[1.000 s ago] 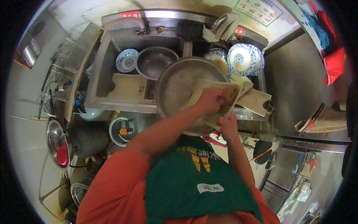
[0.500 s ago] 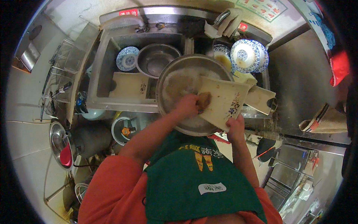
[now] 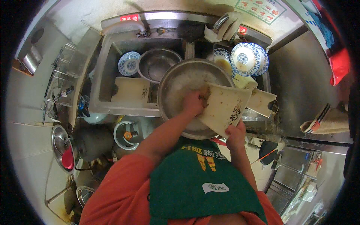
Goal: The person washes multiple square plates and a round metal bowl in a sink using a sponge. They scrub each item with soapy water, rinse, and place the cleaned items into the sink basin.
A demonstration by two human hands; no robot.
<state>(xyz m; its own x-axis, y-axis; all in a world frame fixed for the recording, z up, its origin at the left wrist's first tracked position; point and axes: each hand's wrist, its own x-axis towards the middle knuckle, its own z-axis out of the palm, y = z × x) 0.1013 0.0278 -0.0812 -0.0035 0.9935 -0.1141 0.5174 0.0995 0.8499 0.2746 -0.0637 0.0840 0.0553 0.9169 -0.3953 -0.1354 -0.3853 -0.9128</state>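
My left hand (image 3: pixel 193 103) is closed on a brown scrubbing pad (image 3: pixel 205 94), which lies against the left part of a cream rectangular plate (image 3: pixel 225 102). The plate has a dark flower print and brown specks. By its near right corner it is gripped in my right hand (image 3: pixel 236 134), thumb on top. It is tilted over a large round metal basin (image 3: pixel 162 90) of foamy, cloudy water. The fingertips of my left hand are partly hidden.
In the left sink are a smaller metal bowl (image 3: pixel 159 64), a blue-patterned plate (image 3: pixel 129 63) and another rectangular plate (image 3: pixel 129 90). Blue-and-white dishes (image 3: pixel 245 59) lean at the right sink, near a second cream plate (image 3: pixel 262 102). A cloth (image 3: pixel 228 27) hangs behind.
My left hand and the scrubbing pad have slid away from me along the plate's left part. My right hand keeps its hold on the corner. The whole view has shifted slightly.
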